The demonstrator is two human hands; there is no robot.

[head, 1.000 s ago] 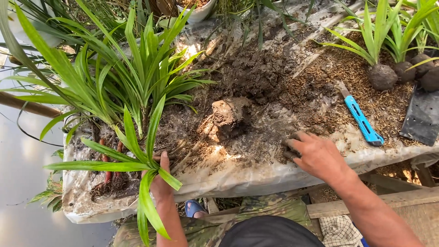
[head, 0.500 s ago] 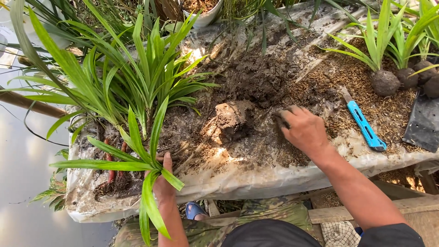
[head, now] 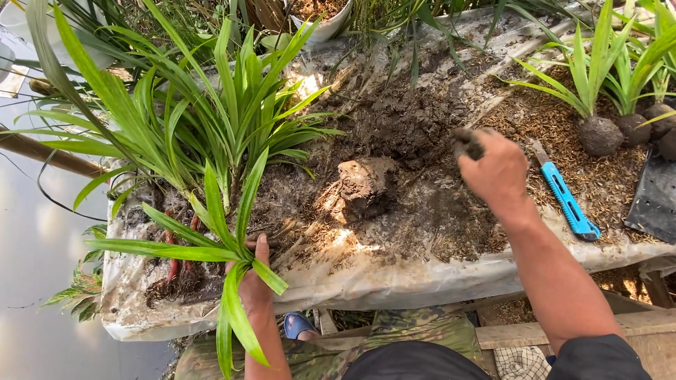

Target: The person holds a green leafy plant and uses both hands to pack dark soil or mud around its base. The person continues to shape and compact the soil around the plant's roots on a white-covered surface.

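I read this as an outdoor plant nursery, potting area. Tabletop [head: 394, 281] covered with a white plastic sheet, heaped with dark wet soil [head: 405, 123] and dry husk mulch [head: 556, 127]. Long-leaved green seedlings [head: 211, 119] bunched at left, more with soil-balled roots [head: 600, 135] at right. Blue utility knife [head: 567, 200], white pot [head: 320, 17] at the back, wooden frame below.
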